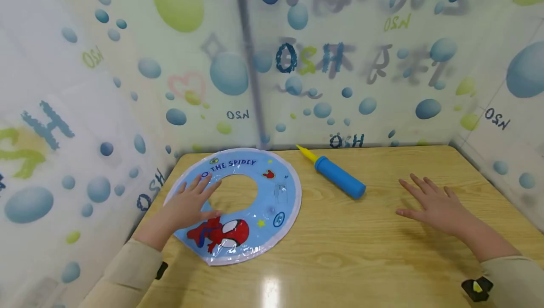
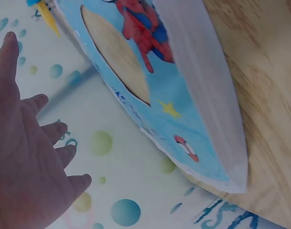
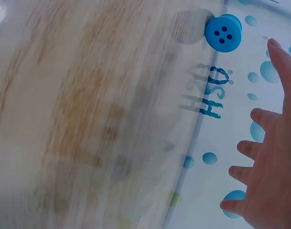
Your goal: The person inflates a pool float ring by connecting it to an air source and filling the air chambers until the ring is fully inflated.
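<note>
A flat, uninflated swim ring (image 1: 284, 194), light blue with a red cartoon spider figure, lies on the left of the table. Over its left part hovers my left hand (image 1: 189, 206), fingers spread and holding nothing; the left wrist view shows the same hand (image 2: 30, 143) apart from the ring (image 2: 183, 119). Right of the ring rests a blue hand pump (image 1: 340, 175) with a yellow nozzle. My right hand (image 1: 437, 206) is spread above the table's right side, away from the pump. In the right wrist view, the pump's round end (image 3: 223, 33) shows several small holes.
The wooden table (image 1: 340, 260) meets a patterned curtain (image 1: 297, 105) of bubbles and letters at its back edge. Similar sheeting (image 1: 63, 157) hangs on the left, and more (image 1: 510, 124) stands on the right.
</note>
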Available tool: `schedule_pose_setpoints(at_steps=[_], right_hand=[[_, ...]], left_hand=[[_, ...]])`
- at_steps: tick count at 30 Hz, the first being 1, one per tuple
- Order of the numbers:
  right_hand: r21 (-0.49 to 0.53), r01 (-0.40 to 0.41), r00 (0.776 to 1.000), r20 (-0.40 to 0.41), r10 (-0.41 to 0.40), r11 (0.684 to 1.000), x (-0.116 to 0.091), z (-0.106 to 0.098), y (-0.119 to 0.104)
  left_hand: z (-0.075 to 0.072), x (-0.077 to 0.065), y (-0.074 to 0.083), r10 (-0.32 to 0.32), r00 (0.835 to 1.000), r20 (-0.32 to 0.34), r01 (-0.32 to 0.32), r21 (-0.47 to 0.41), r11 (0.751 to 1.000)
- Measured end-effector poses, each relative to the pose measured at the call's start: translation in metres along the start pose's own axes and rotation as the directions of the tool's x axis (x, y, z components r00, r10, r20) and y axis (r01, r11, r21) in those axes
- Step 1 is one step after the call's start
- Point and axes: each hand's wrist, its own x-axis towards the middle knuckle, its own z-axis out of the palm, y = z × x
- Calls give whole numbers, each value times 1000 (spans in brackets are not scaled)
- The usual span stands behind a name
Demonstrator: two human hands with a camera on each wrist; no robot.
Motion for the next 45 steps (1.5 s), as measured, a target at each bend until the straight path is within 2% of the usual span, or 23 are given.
schedule_pose_setpoints(at_steps=[7, 14, 18, 26, 33, 36, 40, 45], right_hand=[[45, 42, 999, 2, -43, 998, 1, -7, -14], [136, 133, 991, -27, -131, 982, 5, -14, -40], [218, 180, 984, -55, -172, 959, 14, -16, -58], [376, 230, 972, -36, -234, 898, 37, -6, -91], [457, 274, 953, -9, -303, 846, 59, 9, -114], [483, 274, 944, 31, -329, 832, 67, 15, -124], [491, 256, 932, 102, -347, 833, 73, 21, -138], [479, 261, 921, 138, -365, 838, 79, 28, -151]], left_hand=[[-4, 5, 18, 59, 998, 4, -59, 41, 997], [-8, 7, 34, 127, 992, 2, -127, 27, 992], [-8, 10, 43, 143, 990, 23, -143, 25, 989], [0, 19, 58, 168, 983, 77, -170, 26, 985], [5, 30, 66, 196, 974, 115, -203, 52, 978], [7, 36, 70, 204, 969, 137, -213, 55, 975], [10, 43, 74, 199, 964, 178, -215, 72, 974], [16, 52, 78, 184, 959, 213, -209, 100, 973]])
